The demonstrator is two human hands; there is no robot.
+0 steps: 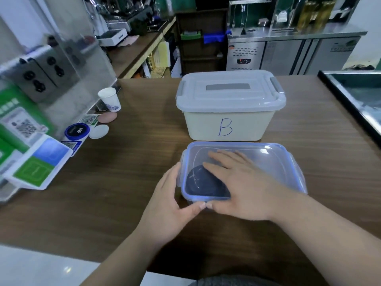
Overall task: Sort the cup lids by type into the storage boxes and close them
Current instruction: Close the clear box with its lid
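Observation:
A clear storage box with a blue-rimmed lid point(274, 162) sits on the wooden counter in front of me. Dark cup lids point(198, 182) show through its cover. My right hand point(237, 180) lies flat on top of the cover, fingers spread. My left hand point(171, 195) wraps the box's near left corner, thumb on the front rim beside my right thumb. Behind it stands a cream box marked "B" point(228, 122), its grey lid point(228, 89) on and the side latches down.
A white paper cup point(109, 99), a pink disc point(107, 117), a white disc point(99, 131) and a blue round lid point(77, 131) sit at the left by green and white signs point(39, 162). A black-edged steel sink point(354, 100) borders the right.

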